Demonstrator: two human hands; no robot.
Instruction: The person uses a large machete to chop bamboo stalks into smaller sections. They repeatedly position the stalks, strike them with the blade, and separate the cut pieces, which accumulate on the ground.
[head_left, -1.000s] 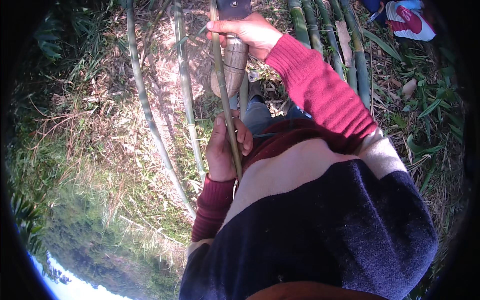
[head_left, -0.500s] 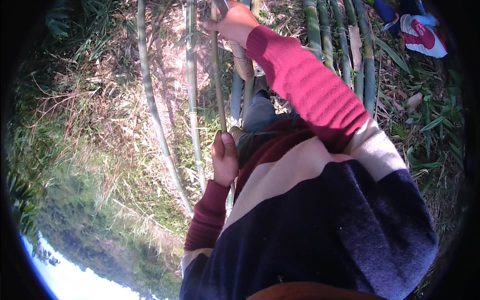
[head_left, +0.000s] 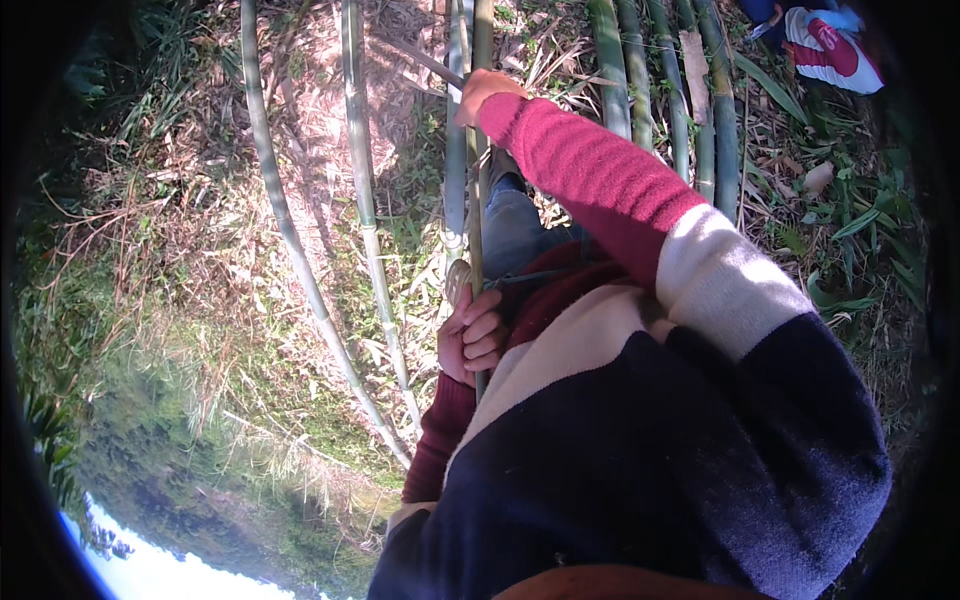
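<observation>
My left hand (head_left: 472,335) is wrapped around a slim bamboo pole (head_left: 477,215) near my waist, fingers curled over it. The pole runs up past my right hand (head_left: 488,93), which is closed on a machete close beside the pole. The machete's flat grey blade (head_left: 420,62) points up and to the left; its handle is mostly hidden in my grip. Just left of the held pole is a thicker green bamboo pole (head_left: 455,170). A pale banded object (head_left: 457,280), whose kind I cannot make out, shows by my left hand.
Two long bamboo poles (head_left: 275,200) (head_left: 365,190) curve along the left. Several thicker bamboo poles (head_left: 640,80) lie at the upper right. Dry leaves and grass cover the ground (head_left: 180,200). Part of another person (head_left: 830,45) shows at the far upper right.
The held pole has shifted right, and my left hand has moved lower and wrapped its fingers over it. My right hand has moved slightly down; the machete blade now points left.
</observation>
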